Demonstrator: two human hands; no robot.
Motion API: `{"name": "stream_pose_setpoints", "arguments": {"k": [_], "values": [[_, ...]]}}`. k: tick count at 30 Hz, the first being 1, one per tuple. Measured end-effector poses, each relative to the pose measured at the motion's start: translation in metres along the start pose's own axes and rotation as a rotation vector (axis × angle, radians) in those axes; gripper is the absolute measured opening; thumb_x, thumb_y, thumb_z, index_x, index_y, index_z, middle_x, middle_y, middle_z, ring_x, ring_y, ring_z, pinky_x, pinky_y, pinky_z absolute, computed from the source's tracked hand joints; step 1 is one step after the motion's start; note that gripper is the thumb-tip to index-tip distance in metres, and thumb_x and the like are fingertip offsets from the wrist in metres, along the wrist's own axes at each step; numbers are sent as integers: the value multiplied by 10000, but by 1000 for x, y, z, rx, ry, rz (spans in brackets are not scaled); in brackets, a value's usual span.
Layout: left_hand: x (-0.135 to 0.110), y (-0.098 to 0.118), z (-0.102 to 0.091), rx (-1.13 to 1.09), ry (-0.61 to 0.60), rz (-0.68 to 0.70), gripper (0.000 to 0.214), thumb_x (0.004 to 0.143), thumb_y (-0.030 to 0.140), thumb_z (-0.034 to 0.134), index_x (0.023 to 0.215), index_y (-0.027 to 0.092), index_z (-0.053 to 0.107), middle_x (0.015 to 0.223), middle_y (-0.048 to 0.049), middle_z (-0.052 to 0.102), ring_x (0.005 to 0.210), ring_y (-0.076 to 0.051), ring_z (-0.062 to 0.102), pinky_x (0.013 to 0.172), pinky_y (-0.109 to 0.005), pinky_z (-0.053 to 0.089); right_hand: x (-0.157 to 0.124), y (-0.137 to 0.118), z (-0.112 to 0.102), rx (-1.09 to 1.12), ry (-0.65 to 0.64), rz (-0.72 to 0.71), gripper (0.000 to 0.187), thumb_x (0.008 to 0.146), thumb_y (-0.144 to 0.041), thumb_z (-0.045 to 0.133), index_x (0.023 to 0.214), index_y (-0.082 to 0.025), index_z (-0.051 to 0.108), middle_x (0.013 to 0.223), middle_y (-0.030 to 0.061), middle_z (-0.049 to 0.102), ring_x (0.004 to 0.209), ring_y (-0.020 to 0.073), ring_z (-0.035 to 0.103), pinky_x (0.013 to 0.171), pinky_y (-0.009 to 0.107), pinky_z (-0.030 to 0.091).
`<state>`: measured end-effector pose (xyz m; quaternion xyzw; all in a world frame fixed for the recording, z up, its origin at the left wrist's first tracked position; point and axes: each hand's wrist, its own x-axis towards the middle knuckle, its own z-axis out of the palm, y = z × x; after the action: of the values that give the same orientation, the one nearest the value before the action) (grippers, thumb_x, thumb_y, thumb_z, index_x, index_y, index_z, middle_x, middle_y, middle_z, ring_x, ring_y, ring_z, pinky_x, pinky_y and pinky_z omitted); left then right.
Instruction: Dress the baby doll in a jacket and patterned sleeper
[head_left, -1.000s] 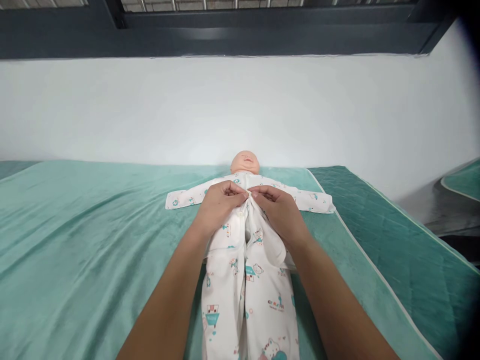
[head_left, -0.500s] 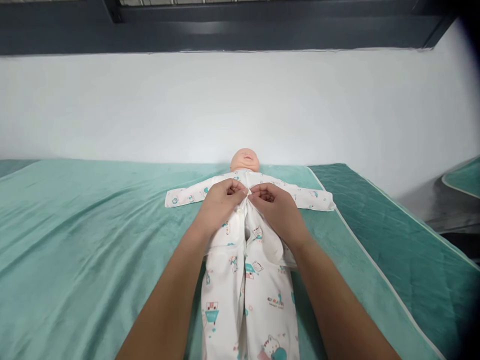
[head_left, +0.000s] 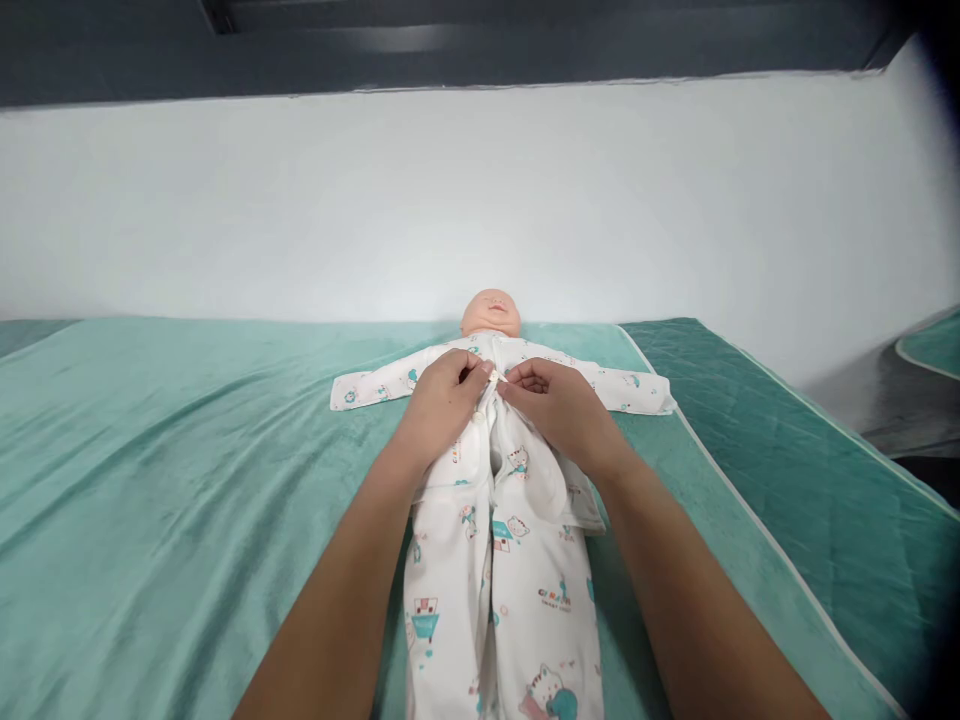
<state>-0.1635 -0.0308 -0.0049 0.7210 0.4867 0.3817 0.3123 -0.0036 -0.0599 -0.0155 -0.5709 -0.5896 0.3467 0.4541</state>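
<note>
A baby doll [head_left: 490, 311] lies on its back on a teal blanket [head_left: 187, 450], dressed in a white printed sleepsuit [head_left: 502, 560] with its sleeves spread out to both sides. Both my hands meet over the doll's chest. My left hand [head_left: 442, 400] pinches the left edge of the sleepsuit's front opening. My right hand [head_left: 559, 408] pinches the right edge, fingertips almost touching the left hand's. Below the hands the front of the suit gapes a little.
The blanket covers a mattress that runs to a white wall [head_left: 480, 200] behind the doll. A darker green quilted pad [head_left: 787, 480] lies along the right side. A dark window frame [head_left: 450, 40] sits above the wall.
Both hands have stayed pinched at the chest opening, shifting only slightly. The view has tilted down a little, so less of the window frame shows.
</note>
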Motion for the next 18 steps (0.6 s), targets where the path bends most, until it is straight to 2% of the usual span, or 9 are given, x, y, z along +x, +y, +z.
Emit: {"name": "stream_pose_setpoints", "arguments": {"k": [3, 6, 11, 18], "values": [[-1, 0, 0, -51, -18, -11, 271, 899, 422, 519, 754, 198, 570, 668, 25, 506, 619, -133, 442, 613, -276, 345, 1, 3, -4, 67, -44, 34, 223, 768, -442, 655, 783, -221, 678, 714, 0, 655, 572, 130, 495, 513, 266, 369], [-1, -1, 0, -87, -16, -18, 270, 887, 430, 539, 760, 197, 591, 661, 26, 504, 611, -132, 432, 609, -274, 337, 2, 9, -3, 187, -45, 50, 253, 760, -454, 660, 811, -208, 695, 729, 14, 659, 582, 133, 505, 511, 262, 378], [0, -5, 1, -113, -6, -11, 278, 893, 442, 537, 785, 194, 603, 683, 26, 507, 626, -127, 423, 613, -269, 336, 1, 13, 5, 329, 20, 28, 259, 791, -446, 637, 886, -220, 719, 871, 32, 720, 762, 183, 627, 665, 296, 481], [0, -6, 2, -153, 9, -22, 283, 891, 448, 541, 787, 190, 598, 704, 22, 519, 636, -124, 431, 612, -265, 340, -1, 6, 7, 285, 102, -3, 179, 783, -373, 667, 840, -224, 749, 906, 11, 745, 878, 193, 655, 799, 306, 480]]}}
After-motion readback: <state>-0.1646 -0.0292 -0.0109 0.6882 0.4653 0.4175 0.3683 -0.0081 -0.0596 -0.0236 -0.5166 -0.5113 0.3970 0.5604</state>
